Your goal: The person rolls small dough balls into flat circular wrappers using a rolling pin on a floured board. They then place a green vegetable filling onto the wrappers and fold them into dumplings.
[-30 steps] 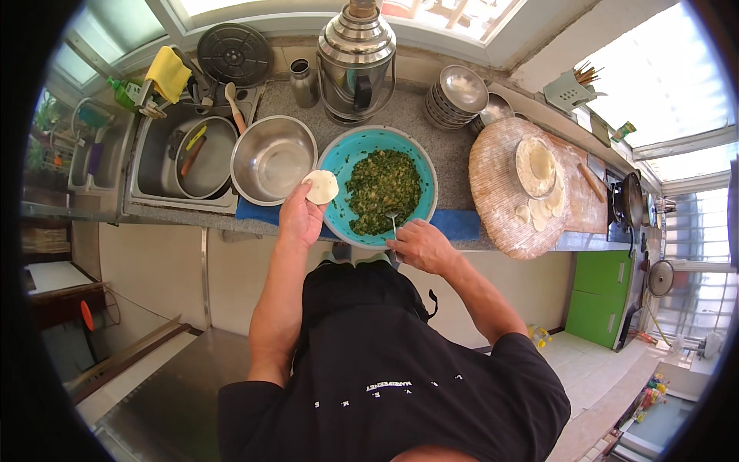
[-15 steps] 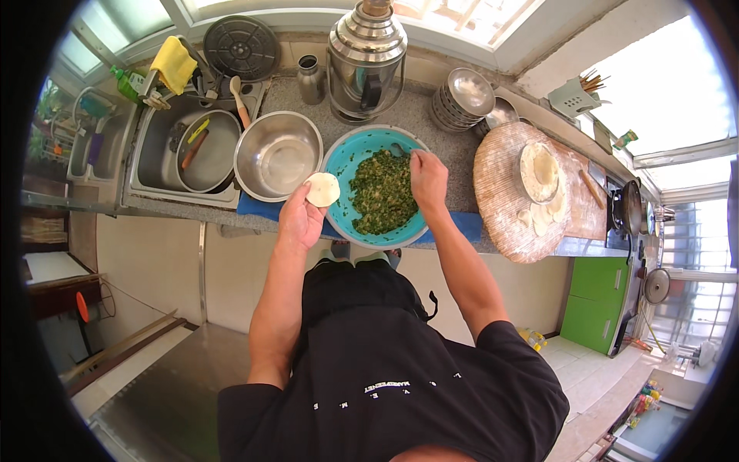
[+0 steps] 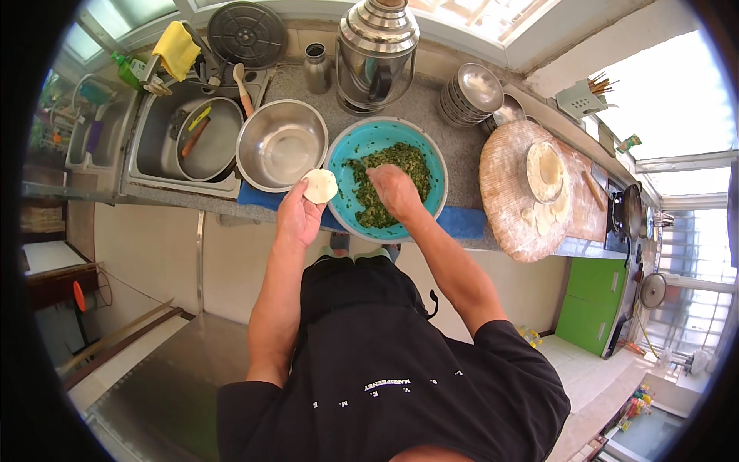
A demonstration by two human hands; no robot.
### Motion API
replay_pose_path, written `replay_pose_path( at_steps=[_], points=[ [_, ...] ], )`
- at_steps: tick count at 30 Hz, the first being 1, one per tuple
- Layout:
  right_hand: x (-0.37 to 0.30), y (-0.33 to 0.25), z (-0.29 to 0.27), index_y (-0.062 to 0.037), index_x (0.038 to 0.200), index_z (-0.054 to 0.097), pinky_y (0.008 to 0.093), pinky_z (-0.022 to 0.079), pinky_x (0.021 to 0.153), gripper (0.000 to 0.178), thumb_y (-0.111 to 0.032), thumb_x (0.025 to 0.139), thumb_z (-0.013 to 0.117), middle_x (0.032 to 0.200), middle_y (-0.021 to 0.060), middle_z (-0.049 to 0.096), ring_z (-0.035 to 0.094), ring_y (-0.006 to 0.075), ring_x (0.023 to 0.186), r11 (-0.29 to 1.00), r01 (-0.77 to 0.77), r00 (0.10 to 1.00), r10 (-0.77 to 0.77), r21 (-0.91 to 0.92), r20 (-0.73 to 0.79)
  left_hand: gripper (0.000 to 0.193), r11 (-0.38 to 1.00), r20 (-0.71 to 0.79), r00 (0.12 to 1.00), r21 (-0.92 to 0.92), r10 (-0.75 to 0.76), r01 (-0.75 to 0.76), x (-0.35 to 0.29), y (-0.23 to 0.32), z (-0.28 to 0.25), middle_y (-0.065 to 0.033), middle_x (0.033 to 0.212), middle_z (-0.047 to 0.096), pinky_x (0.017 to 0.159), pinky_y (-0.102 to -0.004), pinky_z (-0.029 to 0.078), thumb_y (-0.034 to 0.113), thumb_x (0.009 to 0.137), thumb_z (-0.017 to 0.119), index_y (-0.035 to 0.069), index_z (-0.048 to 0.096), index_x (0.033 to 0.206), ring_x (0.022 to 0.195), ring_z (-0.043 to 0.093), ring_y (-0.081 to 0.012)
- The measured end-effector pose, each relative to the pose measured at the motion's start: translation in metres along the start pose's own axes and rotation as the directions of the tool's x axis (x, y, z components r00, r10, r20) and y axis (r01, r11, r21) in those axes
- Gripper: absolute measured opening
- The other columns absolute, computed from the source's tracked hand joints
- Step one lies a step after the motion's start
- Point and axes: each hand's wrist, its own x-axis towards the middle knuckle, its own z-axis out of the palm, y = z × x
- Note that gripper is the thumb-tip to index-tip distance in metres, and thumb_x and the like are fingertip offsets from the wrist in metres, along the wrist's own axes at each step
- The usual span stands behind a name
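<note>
My left hand [image 3: 299, 219] pinches a round, pale dough wrapper [image 3: 319, 186] at its edge, beside the left rim of a turquoise bowl [image 3: 437, 202]. That bowl holds a chopped green filling [image 3: 408, 163]. Over the filling is my right hand [image 3: 394, 192], its fingers curled together and pointing left. The metal spoon seen at these fingers a moment earlier is hidden beneath the hand now. Left of the turquoise bowl stands a steel bowl [image 3: 262, 154], with the wrapper just in front of its near right side.
At the right, a round woven tray [image 3: 504, 185] carries a floury bowl [image 3: 545, 171] and several wrappers [image 3: 543, 219]. Behind stand a large steel thermos [image 3: 377, 46], a metal bottle [image 3: 316, 69] and stacked bowls [image 3: 469, 92]. A sink [image 3: 142, 158] lies left; a rolling pin [image 3: 594, 191] lies right.
My right hand has swung left and nearer from the bowl's right rim to over the filling, and the filling has been pushed about. My left hand still holds the wrapper, nearly in place.
</note>
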Motion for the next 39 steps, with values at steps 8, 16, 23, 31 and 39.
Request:
replay_pose_path(
  at_steps=[8,16,23,31,39],
  points=[
    [-0.037,-0.02,-0.017,-0.0018,0.113,0.075,0.0455,0.058,0.087,0.022,-0.01,0.095,0.065,0.105,0.0155,0.072,0.069,0.036,0.104,0.999,0.037,0.965,-0.036,0.002,0.26,0.039,1.0,-0.018,1.0,0.0,0.0,0.0,-0.001,-0.001,0.001,-0.017,0.142,0.066,0.114,-0.0443,0.053,0.016,0.113,0.048,-0.005,0.057,0.144,0.131,0.065,-0.0272],
    [-0.078,-0.036,-0.052,-0.0015,0.113,0.075,0.0469,0.057,0.087,0.021,-0.008,0.095,0.067,0.106,0.0143,0.073,0.069,0.0371,0.102,0.995,-0.042,0.944,0.01,0.09,0.329,0.039,1.0,-0.017,1.0,-0.015,-0.006,0.006,-0.002,-0.01,0.0,-0.0166,0.141,0.067,0.114,-0.044,0.053,0.016,0.112,0.049,-0.006,0.057,0.143,0.131,0.065,-0.0275],
    [-0.101,-0.042,-0.068,-0.0018,0.115,0.074,0.0442,0.058,0.084,0.025,-0.005,0.092,0.067,0.102,0.0126,0.071,0.069,0.034,0.099,0.996,0.088,0.932,-0.088,0.015,0.352,0.036,1.0,-0.024,1.0,-0.004,-0.01,0.01,-0.001,-0.019,0.005,-0.016,0.137,0.068,0.113,-0.0435,0.053,0.015,0.111,0.051,-0.006,0.058,0.14,0.128,0.067,-0.0268],
    [-0.116,-0.047,-0.064,-0.0025,0.119,0.073,0.0415,0.057,0.08,0.029,-0.006,0.091,0.066,0.098,0.0099,0.067,0.066,0.0302,0.092,0.983,0.177,0.951,-0.157,-0.053,0.267,0.036,1.0,0.002,1.0,0.013,-0.009,0.009,-0.001,-0.024,0.008,-0.0159,0.137,0.069,0.113,-0.0428,0.053,0.016,0.111,0.052,-0.006,0.059,0.139,0.128,0.067,-0.0265],
    [-0.131,-0.053,-0.067,-0.0019,0.117,0.073,0.0421,0.056,0.076,0.027,-0.006,0.091,0.068,0.092,0.0099,0.063,0.064,0.0305,0.086,0.987,0.153,0.959,-0.137,-0.046,0.248,0.038,1.0,0.013,1.0,0.014,-0.019,0.019,0.001,-0.03,0.008,-0.0164,0.138,0.068,0.114,-0.0436,0.052,0.016,0.111,0.052,-0.007,0.058,0.141,0.13,0.066,-0.0269]
  ],
)
